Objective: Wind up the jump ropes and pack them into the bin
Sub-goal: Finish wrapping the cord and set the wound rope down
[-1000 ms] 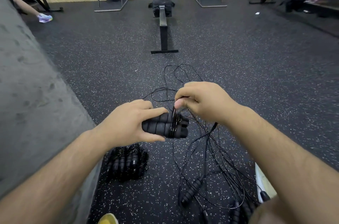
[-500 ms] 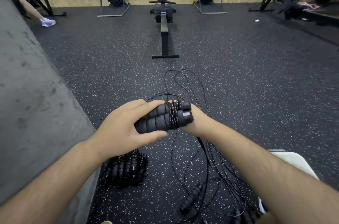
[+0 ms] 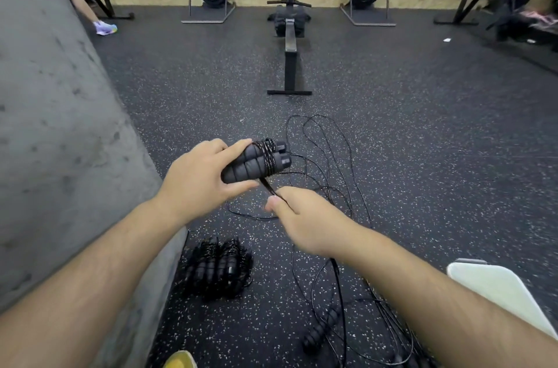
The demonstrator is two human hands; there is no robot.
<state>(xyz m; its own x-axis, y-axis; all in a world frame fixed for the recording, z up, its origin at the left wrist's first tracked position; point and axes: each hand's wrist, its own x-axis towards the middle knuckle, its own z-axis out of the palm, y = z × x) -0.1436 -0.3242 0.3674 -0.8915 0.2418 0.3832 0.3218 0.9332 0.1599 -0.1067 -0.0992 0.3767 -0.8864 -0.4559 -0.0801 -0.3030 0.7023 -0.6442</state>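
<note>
My left hand (image 3: 202, 179) grips a pair of black foam jump rope handles (image 3: 253, 164) held side by side, with several turns of thin black cord wound round them. My right hand (image 3: 302, 216) sits just below and right of the handles and pinches the same cord, which runs taut up to the windings. Loose black cord (image 3: 329, 162) trails in loops over the floor beyond both hands. A pile of wound jump ropes (image 3: 219, 268) lies on the floor by my left forearm. Another black handle (image 3: 320, 330) lies loose lower down among tangled cord.
A grey concrete block (image 3: 60, 126) fills the left side. A white bin corner (image 3: 498, 289) shows at the lower right. A rowing machine (image 3: 290, 44) stands straight ahead, with more gym machines along the plywood wall. Someone's shoe (image 3: 105, 28) is at the far left.
My right hand has come from behind the handles down and toward me, drawing the cord taut below the bundle. The handles have tilted slightly upward in my left hand.
</note>
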